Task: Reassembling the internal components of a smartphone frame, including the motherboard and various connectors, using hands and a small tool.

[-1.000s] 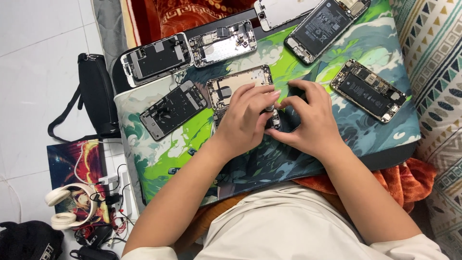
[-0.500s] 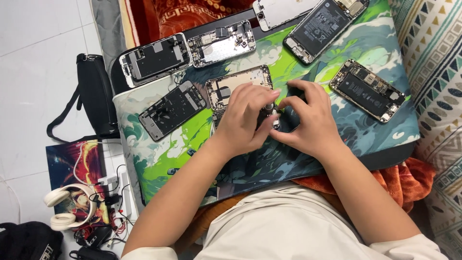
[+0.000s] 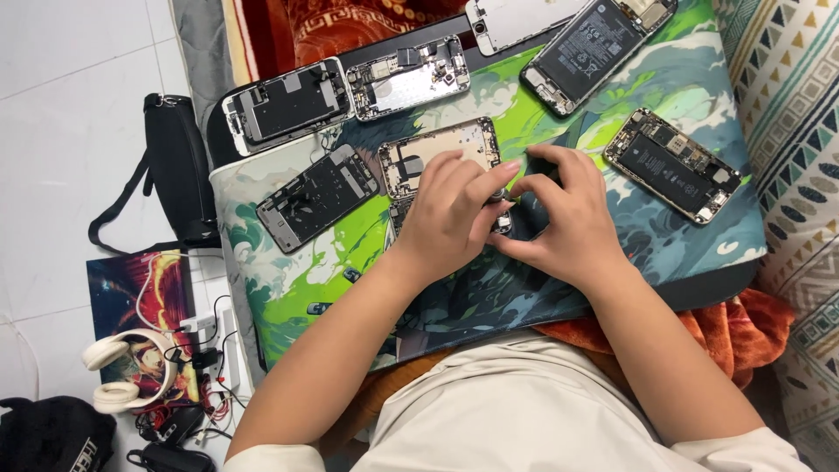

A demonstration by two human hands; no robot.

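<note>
Barely moved since earlier: left hand [image 3: 450,214] and right hand [image 3: 564,218] pinch small part [image 3: 500,199] mid-mat [image 3: 288,288]; its axis unclear. Gold phone shell [image 3: 437,156] beneath, opened phones around.

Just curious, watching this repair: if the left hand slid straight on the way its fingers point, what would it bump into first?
Most likely the right hand: the left hand points up and rightward, fingertips nearly meeting it over a small dark part. Depth is unclear.

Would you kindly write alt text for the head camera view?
Two bare hands, left hand and right hand, meet over an opened phone on a green printed mat, pinching a small part between them. Five more dismantled phones lie around; headphones rest on the floor at left.
</note>
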